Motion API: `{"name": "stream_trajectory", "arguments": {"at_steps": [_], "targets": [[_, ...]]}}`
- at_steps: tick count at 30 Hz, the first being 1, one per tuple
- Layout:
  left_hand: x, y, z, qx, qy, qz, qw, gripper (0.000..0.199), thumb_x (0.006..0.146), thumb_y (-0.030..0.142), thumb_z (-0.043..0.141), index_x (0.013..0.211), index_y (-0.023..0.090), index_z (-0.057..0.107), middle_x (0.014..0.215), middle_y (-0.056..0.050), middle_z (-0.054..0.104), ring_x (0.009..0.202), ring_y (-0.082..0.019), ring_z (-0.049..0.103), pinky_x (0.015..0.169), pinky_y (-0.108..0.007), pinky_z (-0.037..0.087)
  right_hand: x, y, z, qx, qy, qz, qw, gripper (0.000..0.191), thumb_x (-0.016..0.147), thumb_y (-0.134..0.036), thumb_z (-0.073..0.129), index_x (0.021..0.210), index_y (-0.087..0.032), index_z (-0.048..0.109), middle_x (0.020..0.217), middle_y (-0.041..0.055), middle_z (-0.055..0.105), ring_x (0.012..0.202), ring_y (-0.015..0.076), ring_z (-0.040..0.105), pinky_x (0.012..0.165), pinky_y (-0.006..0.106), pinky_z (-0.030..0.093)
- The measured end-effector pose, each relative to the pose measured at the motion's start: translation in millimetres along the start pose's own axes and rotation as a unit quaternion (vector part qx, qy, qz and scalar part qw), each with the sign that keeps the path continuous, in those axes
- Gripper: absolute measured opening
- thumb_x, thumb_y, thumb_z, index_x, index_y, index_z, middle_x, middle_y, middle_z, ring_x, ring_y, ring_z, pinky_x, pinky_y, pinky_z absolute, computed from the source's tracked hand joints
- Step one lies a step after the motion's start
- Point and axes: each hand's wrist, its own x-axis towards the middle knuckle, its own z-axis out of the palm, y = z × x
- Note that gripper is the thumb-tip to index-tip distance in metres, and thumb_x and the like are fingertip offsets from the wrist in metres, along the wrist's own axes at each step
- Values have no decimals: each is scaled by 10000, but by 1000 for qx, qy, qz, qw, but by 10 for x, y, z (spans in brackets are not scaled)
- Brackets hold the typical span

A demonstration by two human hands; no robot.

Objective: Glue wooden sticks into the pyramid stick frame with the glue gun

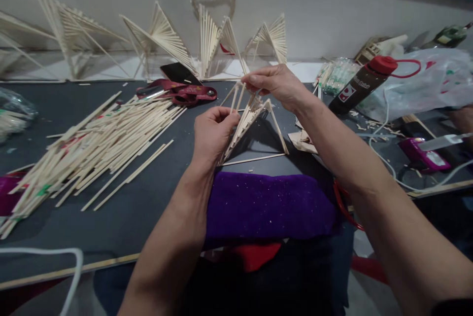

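A twisted frame of thin wooden sticks [245, 124] stands on the dark table in front of me, with one bottom stick [254, 159] lying along its near side. On its left, my left hand [211, 131] pinches a thin wooden stick low down. Higher up, my right hand [277, 85] closes thumb and fingertips at the top end of the sticks; which stick it grips is partly hidden by the fingers. Just on the near side of the frame lies a purple cloth [271, 205] dotted with pale specks.
Loose sticks [121, 141] lie heaped at left, near a red lanyard [192, 91]. Finished-looking stick frames [162, 35] line the wall. At right are a black bottle [364, 84], a plastic bag [424, 79], a purple power block [424, 155] and a white cable [384, 158].
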Motion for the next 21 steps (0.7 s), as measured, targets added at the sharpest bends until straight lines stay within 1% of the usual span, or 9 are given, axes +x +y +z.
{"name": "stream_trajectory", "arguments": {"at_steps": [4,9,15,21], "targets": [[7,-14,4,-5,-2,-2,1000,137,669,267,753,727,156,696,675,-15,661,572,-112,563,541,-227,456,9,47,8,28,-15,9,999,268,849,-397,722,917,-140,747,796,36,684,777,115,609,687,248,451],[10,-6,-5,-7,-6,-6,1000,132,665,248,758,728,154,691,668,-11,657,557,-104,557,532,-224,447,27,98,6,29,-24,3,999,322,837,-441,730,912,-128,741,770,32,663,791,122,596,701,250,454],[-13,36,-24,-17,-15,-24,999,143,674,250,757,734,146,679,680,-30,660,555,-120,575,536,-246,466,35,118,10,8,-29,-16,999,292,833,-437,725,846,-146,732,731,20,640,749,122,563,672,259,440],[-16,45,-33,-4,-14,-26,1000,124,680,244,741,728,150,675,682,-31,657,554,-116,563,553,-250,482,37,74,27,-18,-31,-15,999,271,845,-419,708,820,-150,712,714,14,622,736,125,550,677,263,437]]}}
